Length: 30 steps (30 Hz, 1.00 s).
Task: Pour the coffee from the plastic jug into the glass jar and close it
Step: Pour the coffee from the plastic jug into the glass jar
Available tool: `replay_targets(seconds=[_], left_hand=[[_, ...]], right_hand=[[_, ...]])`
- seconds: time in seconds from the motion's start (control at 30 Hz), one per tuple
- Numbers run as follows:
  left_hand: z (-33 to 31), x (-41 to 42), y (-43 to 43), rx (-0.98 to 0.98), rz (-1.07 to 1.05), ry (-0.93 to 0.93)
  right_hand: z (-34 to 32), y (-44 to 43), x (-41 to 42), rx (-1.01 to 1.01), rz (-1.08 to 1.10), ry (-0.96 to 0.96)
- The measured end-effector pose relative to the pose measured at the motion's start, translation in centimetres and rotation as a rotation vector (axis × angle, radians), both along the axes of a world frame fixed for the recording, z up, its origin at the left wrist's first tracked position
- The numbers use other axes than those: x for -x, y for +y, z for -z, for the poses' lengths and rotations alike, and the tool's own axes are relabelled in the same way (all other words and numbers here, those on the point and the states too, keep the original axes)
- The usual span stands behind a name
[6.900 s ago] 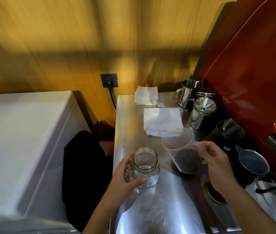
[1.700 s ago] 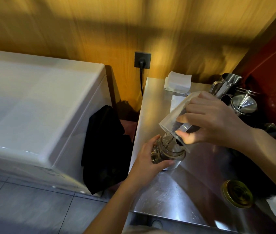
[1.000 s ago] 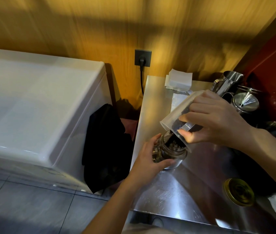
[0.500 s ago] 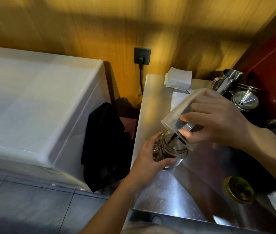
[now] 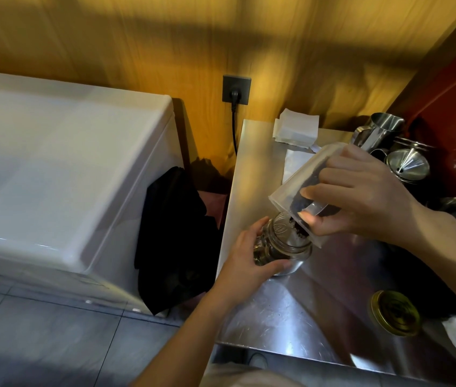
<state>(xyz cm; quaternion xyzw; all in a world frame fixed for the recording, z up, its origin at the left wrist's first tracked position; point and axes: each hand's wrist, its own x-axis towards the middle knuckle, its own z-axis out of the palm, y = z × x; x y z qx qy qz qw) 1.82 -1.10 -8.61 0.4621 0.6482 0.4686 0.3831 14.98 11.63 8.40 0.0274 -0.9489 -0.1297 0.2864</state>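
Observation:
My right hand (image 5: pixel 358 196) grips the clear plastic jug (image 5: pixel 296 185) and holds it tipped steeply, mouth down, over the glass jar (image 5: pixel 285 244). Dark coffee slides along the jug's lower side and drops into the jar's mouth. My left hand (image 5: pixel 252 255) wraps the jar's left side and holds it upright on the steel counter (image 5: pixel 277 311). The jar holds some dark coffee at its bottom. The jar's gold lid (image 5: pixel 395 312) lies upside down on the counter to the lower right, apart from both hands.
Steel pitchers (image 5: pixel 377 129) and a steel funnel (image 5: pixel 406 164) crowd the counter's right side by a red machine. Folded white cloths (image 5: pixel 296 128) lie at the back. A white chest appliance (image 5: pixel 54 177) stands to the left, with a black cloth (image 5: pixel 174 238) in the gap.
The jug has been lifted from the counter and tipped over the jar. Over the last second it stays tilted while coffee keeps falling in. My left hand keeps its hold.

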Motion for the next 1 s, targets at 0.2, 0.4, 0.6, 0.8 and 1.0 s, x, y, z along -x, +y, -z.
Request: replay_targets(seconds=[0.2, 0.4, 0.6, 0.8, 1.0], left_hand=[[-0.20, 0.01, -0.08, 0.016, 0.010, 0.011], [-0.43, -0.04, -0.21, 0.021, 0.011, 0.018], [-0.43, -0.13, -0.17, 0.025, 0.005, 0.004], [-0.52, -0.18, -0.23, 0.019, 0.004, 0.010], [-0.59, -0.13, -0.27, 0.024, 0.003, 0.005]], right_hand=[[0.05, 0.39, -0.16, 0.026, 0.033, -0.004], [0.05, 0.25, -0.24, 0.007, 0.013, 0.007], [-0.04, 0.07, 0.07, -0.008, -0.008, -0.023], [0.01, 0.07, -0.07, 0.010, -0.003, -0.019], [0.05, 0.01, -0.21, 0.010, -0.001, -0.015]])
